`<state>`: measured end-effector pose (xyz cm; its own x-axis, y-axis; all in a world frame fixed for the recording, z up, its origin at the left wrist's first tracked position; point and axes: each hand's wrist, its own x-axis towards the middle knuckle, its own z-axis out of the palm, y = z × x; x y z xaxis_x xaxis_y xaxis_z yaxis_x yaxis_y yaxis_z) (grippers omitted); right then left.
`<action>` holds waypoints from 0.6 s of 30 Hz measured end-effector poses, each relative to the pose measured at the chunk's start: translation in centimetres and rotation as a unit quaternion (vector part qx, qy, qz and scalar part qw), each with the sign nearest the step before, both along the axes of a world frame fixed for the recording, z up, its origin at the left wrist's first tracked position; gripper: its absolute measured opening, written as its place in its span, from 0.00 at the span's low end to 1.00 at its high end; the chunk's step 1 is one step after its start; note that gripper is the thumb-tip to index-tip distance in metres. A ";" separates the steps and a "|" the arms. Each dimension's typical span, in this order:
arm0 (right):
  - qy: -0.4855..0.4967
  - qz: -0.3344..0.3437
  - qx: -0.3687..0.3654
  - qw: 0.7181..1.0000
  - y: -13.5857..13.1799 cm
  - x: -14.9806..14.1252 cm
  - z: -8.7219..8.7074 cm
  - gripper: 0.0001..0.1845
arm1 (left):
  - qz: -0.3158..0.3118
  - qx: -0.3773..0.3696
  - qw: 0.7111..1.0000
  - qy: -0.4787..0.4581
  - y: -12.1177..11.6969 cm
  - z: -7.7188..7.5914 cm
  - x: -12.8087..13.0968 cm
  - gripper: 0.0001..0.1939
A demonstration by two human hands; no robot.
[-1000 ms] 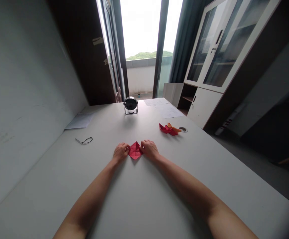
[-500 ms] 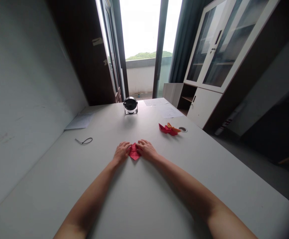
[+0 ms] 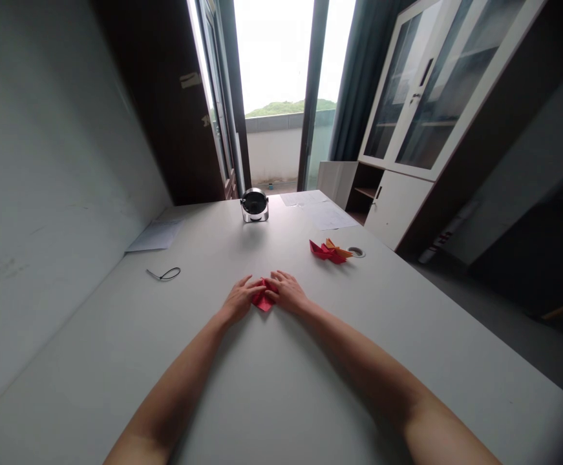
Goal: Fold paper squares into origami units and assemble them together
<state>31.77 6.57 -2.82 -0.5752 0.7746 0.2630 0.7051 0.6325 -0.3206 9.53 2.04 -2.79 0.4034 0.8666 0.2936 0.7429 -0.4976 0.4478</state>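
Observation:
A small folded sheet of red paper [image 3: 264, 302] lies on the white table between my hands, its pointed end toward me. From its left side, my left hand [image 3: 239, 300] reaches over it, fingers apart and stretched out, the fingertips resting on the upper part of the paper. My right hand [image 3: 287, 292] holds the right edge down with bent fingers and covers that side. Farther off to the right sit folded paper pieces, red [image 3: 324, 252] and orange [image 3: 338, 248], close together.
A round black device on a silver stand [image 3: 254, 205] is at the table's far end. A black cable tie loop [image 3: 169, 274] lies left of my hands. Paper sheets [image 3: 334, 217] lie at the far right, more papers [image 3: 155, 236] by the left wall. A cable hole [image 3: 357, 252] is near the right edge.
My left hand's fingers have spread and moved right, over the top of the red paper. The right hand has barely shifted and stays on the paper.

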 end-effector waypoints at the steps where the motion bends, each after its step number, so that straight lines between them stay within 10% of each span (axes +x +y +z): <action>1: 0.002 -0.001 0.000 1.000 0.0 0.0 0.0 0.20 | -0.006 -0.002 1.000 0.001 0.0 0.0 0.0 0.29; 18: 0.062 -0.123 0.011 0.990 1.0 0.8 -0.5 0.08 | -0.008 0.022 1.000 0.015 0.0 -0.1 0.5 0.20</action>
<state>32.53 7.57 -3.29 -0.3320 0.8807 0.3378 0.7949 0.4540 -0.4026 10.05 2.08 -2.87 0.4260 0.8467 0.3189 0.7473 -0.5280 0.4035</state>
